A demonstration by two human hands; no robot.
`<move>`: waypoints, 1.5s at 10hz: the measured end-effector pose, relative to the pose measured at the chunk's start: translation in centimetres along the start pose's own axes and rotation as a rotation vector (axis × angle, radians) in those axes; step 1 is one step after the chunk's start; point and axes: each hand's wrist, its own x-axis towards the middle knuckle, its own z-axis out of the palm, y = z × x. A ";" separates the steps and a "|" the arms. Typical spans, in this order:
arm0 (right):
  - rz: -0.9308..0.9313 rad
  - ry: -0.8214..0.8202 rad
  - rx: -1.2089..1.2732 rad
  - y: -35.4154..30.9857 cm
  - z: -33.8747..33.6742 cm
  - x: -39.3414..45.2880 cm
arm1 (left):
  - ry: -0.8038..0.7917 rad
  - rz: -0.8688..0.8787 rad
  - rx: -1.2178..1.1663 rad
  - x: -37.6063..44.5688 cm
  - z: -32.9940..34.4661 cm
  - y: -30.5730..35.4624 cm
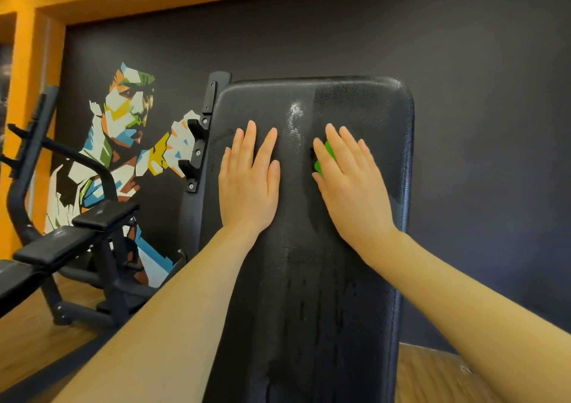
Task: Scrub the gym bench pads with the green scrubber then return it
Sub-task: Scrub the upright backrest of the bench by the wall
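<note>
Gym room with a dark wall, a painted mural [123, 143] and orange trim; a second bench [71, 241] stands to the left. The upright back pad [309, 279] of the near bench carries wet streaks down its middle and droplets near its top edge. Left hand [250, 183] lies flat on the pad toward its left edge, fingers straight and slightly spread, holding nothing; judged to be steadying the pad. Right hand [349, 183] lies flat toward the right edge, fingers straight, pressing the scrubber [324, 160] against the pad beneath the palm. Only the scrubber's green edge shows. Scrubbing judged under way.
</note>
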 end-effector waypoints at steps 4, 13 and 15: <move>-0.025 -0.017 -0.023 1.3 -1.6 -1.7 | 0.013 0.003 -0.011 0.0 0.3 -0.2; 0.100 0.086 0.072 4.3 -1.7 1.5 | 0.020 -0.003 -0.029 0.0 0.3 -0.2; 0.140 0.071 0.133 2.9 -2.2 -2.6 | 0.024 0.004 -0.043 0.1 0.3 -0.4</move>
